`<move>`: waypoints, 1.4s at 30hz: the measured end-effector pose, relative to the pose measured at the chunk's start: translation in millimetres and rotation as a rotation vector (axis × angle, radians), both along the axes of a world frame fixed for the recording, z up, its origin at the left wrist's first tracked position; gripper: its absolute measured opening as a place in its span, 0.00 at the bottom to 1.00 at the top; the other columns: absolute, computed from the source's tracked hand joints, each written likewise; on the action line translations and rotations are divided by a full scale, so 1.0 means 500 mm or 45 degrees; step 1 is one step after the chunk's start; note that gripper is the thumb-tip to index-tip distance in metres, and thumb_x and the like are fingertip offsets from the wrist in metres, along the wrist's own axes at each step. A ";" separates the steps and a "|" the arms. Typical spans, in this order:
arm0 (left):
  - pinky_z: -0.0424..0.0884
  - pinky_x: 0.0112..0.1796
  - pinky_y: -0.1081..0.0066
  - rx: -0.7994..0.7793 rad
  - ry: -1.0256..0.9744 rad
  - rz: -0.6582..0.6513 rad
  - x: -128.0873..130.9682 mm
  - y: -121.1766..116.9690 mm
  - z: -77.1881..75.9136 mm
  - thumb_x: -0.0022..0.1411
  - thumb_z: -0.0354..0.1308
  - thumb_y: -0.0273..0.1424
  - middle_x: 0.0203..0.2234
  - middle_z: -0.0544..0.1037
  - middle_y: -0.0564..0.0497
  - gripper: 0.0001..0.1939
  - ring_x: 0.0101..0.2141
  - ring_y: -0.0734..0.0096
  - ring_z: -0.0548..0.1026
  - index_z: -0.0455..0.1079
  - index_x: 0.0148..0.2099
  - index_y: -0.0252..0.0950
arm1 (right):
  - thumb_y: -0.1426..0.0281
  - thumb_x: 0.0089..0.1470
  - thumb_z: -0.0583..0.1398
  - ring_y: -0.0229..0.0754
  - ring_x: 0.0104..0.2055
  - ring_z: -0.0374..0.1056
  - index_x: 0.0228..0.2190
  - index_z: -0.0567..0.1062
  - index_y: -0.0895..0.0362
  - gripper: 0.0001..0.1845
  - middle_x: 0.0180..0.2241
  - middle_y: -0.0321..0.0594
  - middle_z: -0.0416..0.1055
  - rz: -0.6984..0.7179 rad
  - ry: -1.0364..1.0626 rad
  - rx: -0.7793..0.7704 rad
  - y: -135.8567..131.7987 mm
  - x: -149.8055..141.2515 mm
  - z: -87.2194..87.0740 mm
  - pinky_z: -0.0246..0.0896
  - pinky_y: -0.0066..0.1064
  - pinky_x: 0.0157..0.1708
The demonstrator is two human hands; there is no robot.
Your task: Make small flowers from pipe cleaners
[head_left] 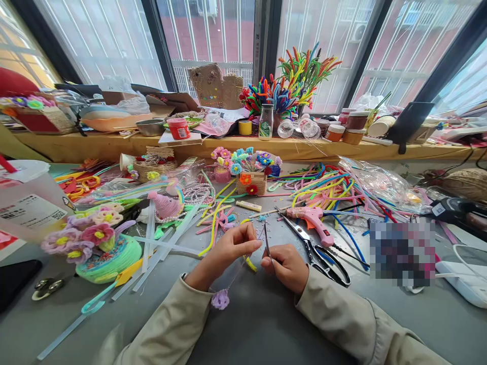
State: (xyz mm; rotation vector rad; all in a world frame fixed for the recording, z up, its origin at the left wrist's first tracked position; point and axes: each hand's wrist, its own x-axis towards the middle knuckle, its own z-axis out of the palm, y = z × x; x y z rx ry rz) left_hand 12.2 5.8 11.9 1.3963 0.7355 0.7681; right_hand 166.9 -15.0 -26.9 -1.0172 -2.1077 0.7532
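Note:
My left hand (236,247) is closed, thumb and fingertips pinched on a thin, wire-like stem. From that stem a small lilac fuzzy flower (220,299) hangs below the wrist. Facing it, my right hand (286,267) is closed around a slim dark pointed metal tool (266,241), its tip upward; whether it is tweezers or small scissors I cannot tell. A short yellow pipe cleaner (250,264) shows between the hands. Just right of them lie large black-handled scissors (330,263) and a pink glue gun (310,218).
Pipe cleaners (331,187) are heaped at the back right. Clear glue sticks (163,248) and a green base with fuzzy flowers (108,256) lie left, near a drink cup (28,197). A flower-filled basket (253,182) stands behind. Right are a white power strip (466,284) and cables.

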 end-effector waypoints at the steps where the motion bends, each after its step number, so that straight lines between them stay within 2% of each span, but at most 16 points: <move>1: 0.48 0.22 0.76 0.002 -0.003 0.000 0.000 0.000 0.000 0.49 0.54 0.30 0.18 0.55 0.59 0.12 0.20 0.81 0.53 0.53 0.23 0.34 | 0.51 0.49 0.40 0.30 0.16 0.50 0.11 0.58 0.59 0.30 0.11 0.33 0.54 -0.002 -0.003 0.005 0.000 0.000 0.000 0.46 0.23 0.18; 24: 0.51 0.22 0.76 -0.003 -0.056 0.020 -0.001 0.006 -0.006 0.49 0.54 0.30 0.18 0.57 0.59 0.10 0.19 0.83 0.56 0.54 0.23 0.34 | 0.54 0.50 0.44 0.29 0.15 0.51 0.09 0.60 0.59 0.28 0.11 0.32 0.55 -0.091 0.003 0.005 0.005 0.001 -0.007 0.47 0.22 0.18; 32: 0.51 0.22 0.76 -0.006 -0.059 0.006 -0.003 0.004 -0.002 0.48 0.55 0.29 0.16 0.59 0.59 0.10 0.19 0.82 0.56 0.55 0.22 0.34 | 0.50 0.48 0.43 0.29 0.15 0.48 0.09 0.57 0.60 0.30 0.11 0.32 0.52 0.002 0.049 -0.057 -0.002 0.001 -0.002 0.44 0.23 0.17; 38: 0.53 0.23 0.76 -0.019 -0.042 -0.011 -0.003 0.000 0.005 0.49 0.54 0.31 0.15 0.61 0.57 0.09 0.19 0.80 0.58 0.58 0.22 0.33 | 0.47 0.47 0.37 0.31 0.18 0.51 0.12 0.60 0.60 0.33 0.13 0.34 0.55 0.119 0.110 -0.103 -0.002 0.006 0.000 0.48 0.23 0.20; 42: 0.54 0.23 0.75 -0.025 -0.036 -0.004 -0.003 -0.001 0.006 0.50 0.53 0.31 0.15 0.62 0.57 0.09 0.19 0.80 0.59 0.59 0.22 0.33 | 0.48 0.48 0.37 0.31 0.18 0.52 0.12 0.61 0.60 0.33 0.13 0.34 0.56 0.117 0.141 -0.098 -0.002 0.008 0.003 0.49 0.24 0.21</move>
